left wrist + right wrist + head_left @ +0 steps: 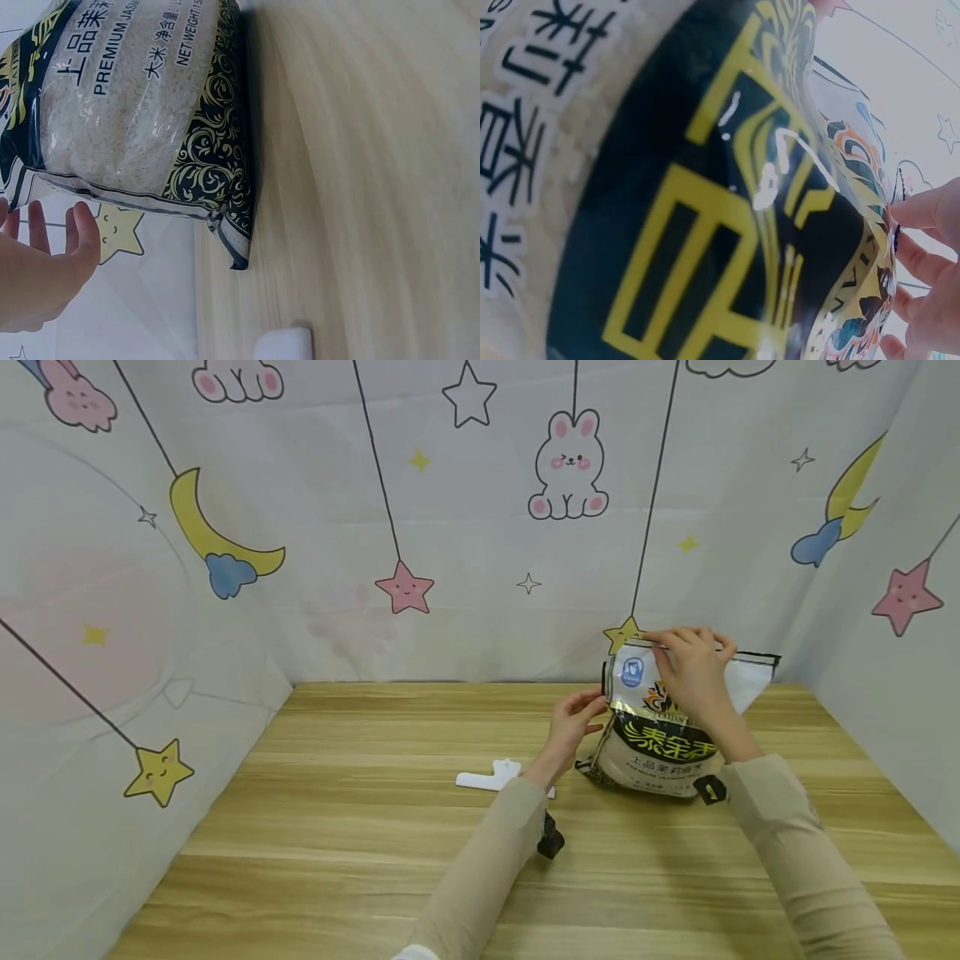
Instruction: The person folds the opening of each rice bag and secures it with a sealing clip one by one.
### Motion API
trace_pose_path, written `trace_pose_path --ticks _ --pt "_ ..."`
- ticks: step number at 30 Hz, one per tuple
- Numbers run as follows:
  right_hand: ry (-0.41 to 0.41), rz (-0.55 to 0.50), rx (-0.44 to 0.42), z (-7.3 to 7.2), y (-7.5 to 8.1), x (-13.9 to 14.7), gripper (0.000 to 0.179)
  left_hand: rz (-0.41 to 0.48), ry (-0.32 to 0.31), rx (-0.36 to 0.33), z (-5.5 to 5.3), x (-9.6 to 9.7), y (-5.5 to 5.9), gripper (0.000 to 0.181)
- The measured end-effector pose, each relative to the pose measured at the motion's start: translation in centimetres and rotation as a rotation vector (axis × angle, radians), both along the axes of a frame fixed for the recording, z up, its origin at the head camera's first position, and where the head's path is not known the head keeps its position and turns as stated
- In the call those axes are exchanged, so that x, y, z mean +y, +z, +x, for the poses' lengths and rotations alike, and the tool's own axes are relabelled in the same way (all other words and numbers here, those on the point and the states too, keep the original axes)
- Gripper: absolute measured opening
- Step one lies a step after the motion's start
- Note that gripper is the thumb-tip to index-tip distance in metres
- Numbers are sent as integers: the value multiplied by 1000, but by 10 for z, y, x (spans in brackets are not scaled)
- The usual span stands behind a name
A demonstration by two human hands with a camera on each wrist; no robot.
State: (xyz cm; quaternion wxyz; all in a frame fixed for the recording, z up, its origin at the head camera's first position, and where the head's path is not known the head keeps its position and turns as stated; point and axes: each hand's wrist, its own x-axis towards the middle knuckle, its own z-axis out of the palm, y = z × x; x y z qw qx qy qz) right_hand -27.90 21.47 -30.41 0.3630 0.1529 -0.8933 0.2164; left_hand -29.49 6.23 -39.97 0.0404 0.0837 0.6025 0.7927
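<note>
A bag of rice (660,752) stands toward the right of the table, its clear front showing the grains under a black band with yellow lettering. My right hand (697,672) pinches the bag's white top edge, thumb in front and fingers over the rim. At the bag's left side is my left hand (573,722), fingertips right at the side edge. The left wrist view shows this hand (49,266) with fingers extended and thumb apart, beside the bag (127,112). A white bag clip (487,779) lies left of the bag, partly hidden by the left forearm.
The wooden table (337,827) reaches back to a white cloth backdrop (480,527) printed with stars, moons and a rabbit. Cloth also hangs along both sides. Small black devices sit at the left wrist (551,839) and right wrist (709,789).
</note>
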Motion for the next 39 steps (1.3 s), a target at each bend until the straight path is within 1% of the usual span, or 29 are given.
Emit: trace_pose_path --ticks 5,13,17,21,26,30,39 --pt "0 0 -41 0 4 0 18 -5 18 4 -2 1 1 29" --pt "13 11 -60 1 8 -1 18 -2 27 -13 -1 1 6 29" --pt "9 20 -77 1 10 -2 18 4 35 -3 -1 1 8 28" --pt "5 28 -84 1 11 -1 19 0 30 7 -2 1 9 28" --pt "-3 41 -87 1 10 1 19 -11 15 26 -3 3 10 28" --pt "-4 42 -90 1 9 2 18 -33 26 31 -3 4 11 29" --pt "-1 40 -101 1 10 2 17 -28 45 -1 -1 2 13 27"
